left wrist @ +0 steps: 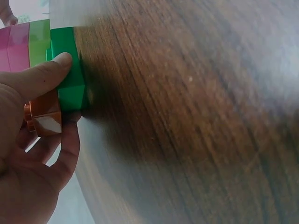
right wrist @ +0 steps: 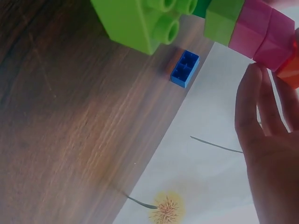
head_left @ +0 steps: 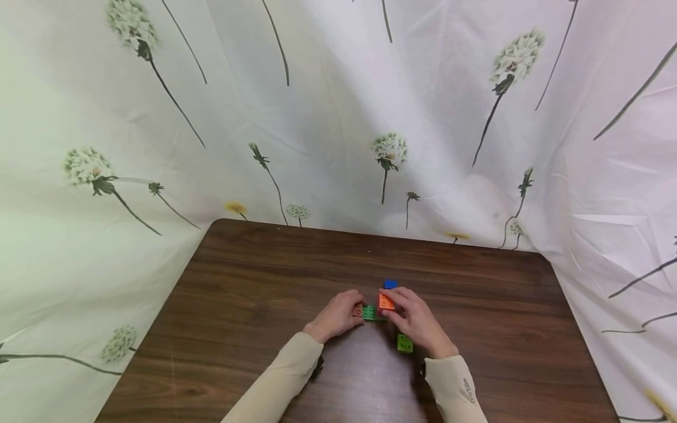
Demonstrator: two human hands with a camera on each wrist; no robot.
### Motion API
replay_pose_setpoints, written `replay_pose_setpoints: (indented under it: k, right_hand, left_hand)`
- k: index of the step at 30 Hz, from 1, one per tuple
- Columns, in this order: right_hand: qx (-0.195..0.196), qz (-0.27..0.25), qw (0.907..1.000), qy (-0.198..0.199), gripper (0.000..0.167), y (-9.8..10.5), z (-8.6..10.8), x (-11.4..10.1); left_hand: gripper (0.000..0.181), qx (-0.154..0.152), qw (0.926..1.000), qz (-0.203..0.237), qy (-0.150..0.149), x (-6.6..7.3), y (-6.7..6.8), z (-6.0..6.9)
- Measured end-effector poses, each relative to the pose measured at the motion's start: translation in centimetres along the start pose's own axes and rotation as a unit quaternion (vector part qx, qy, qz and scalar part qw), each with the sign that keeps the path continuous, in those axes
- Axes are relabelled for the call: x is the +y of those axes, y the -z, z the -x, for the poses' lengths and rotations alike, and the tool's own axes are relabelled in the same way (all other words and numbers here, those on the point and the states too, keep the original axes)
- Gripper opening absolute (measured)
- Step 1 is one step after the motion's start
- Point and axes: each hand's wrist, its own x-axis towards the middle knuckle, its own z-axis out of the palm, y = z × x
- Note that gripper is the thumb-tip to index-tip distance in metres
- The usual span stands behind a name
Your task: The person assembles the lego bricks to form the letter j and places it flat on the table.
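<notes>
A built block assembly stands on the table, with a long dark green toy brick [left wrist: 70, 70] at its base. An orange-brown brick [left wrist: 46, 109] sits on one end; a light green brick [right wrist: 223, 21], pink bricks [right wrist: 252, 25] and a bright orange brick [head_left: 386, 301] rise at the other. My left hand [head_left: 338, 315] grips the brown end, thumb against the dark green brick and fingers around the opposite side. My right hand [head_left: 415, 320] pinches the orange brick at the top, fingertips close to the pink one below. Its thumb is out of the right wrist view.
A loose light green brick [head_left: 404, 343] lies in front of the right hand, nearer the person. Beyond the assembly sits a small blue brick [right wrist: 185, 68], its hollow side showing. The brown wooden table [head_left: 238, 282] ends at a flower-printed cloth [head_left: 328, 129].
</notes>
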Motion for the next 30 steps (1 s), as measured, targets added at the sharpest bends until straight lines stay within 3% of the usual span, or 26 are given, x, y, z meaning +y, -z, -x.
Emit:
replay_pose_setpoints:
  k: [9, 16, 23, 30]
  right_hand:
    - [0.016, 0.033, 0.999, 0.026, 0.046, -0.2, 0.3, 0.1]
    - [0.024, -0.004, 0.9997, 0.01, 0.046, 0.1, 0.1, -0.5]
    - [0.006, 0.004, 0.9999, -0.015, 0.047, 0.6, -0.2, -1.0]
    - [0.0, 0.032, 0.9994, -0.008, 0.047, 0.6, -0.3, -1.1]
  left_hand:
    - [0.026, -0.017, 0.9998, -0.011, -0.001, 0.1, 0.3, -0.4]
    - [0.025, -0.014, 0.9998, -0.015, 0.003, 0.1, 0.1, -0.4]
    - [0.025, -0.012, 0.9998, -0.013, 0.004, 0.2, 0.2, -0.6]
    - [0.025, -0.015, 0.9998, -0.01, 0.011, 0.3, 0.3, -0.4]
